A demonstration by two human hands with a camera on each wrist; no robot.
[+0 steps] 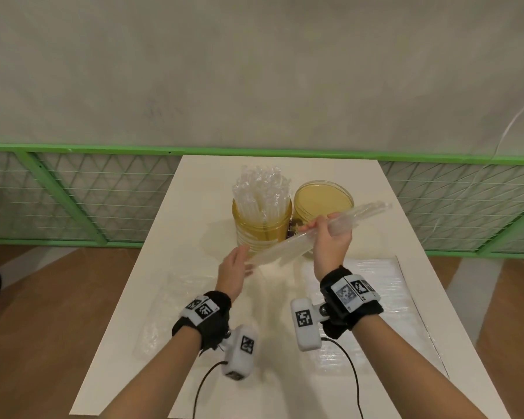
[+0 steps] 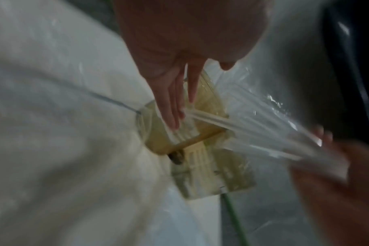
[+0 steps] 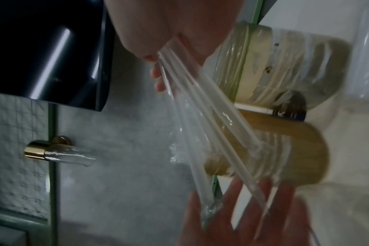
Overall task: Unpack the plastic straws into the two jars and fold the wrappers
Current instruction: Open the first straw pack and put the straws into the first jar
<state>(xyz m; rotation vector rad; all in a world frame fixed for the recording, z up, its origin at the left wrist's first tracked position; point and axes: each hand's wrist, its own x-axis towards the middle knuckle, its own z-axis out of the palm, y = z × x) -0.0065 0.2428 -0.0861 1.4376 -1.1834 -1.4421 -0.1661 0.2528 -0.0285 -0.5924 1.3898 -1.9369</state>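
Note:
My right hand (image 1: pixel 330 234) grips a bundle of clear straws (image 1: pixel 288 246) in their plastic wrapper, held slanting above the table in front of the jars. The bundle (image 3: pixel 202 116) fans out from my right fist. My left hand (image 1: pixel 236 264) is open with straight fingers at the bundle's lower end; its fingers (image 2: pixel 173 106) touch the straw tips. The left amber jar (image 1: pixel 262 225) is packed with straws standing upright. The right amber jar (image 1: pixel 322 201) beside it shows no straws inside.
The white table (image 1: pixel 194 297) holds a flat clear wrapper (image 1: pixel 158 316) at the left and a wide sheet of clear plastic (image 1: pixel 384 313) at the right. A green mesh fence (image 1: pixel 73 192) runs behind the table. Wrist-camera cables (image 1: pixel 354 373) trail at the near edge.

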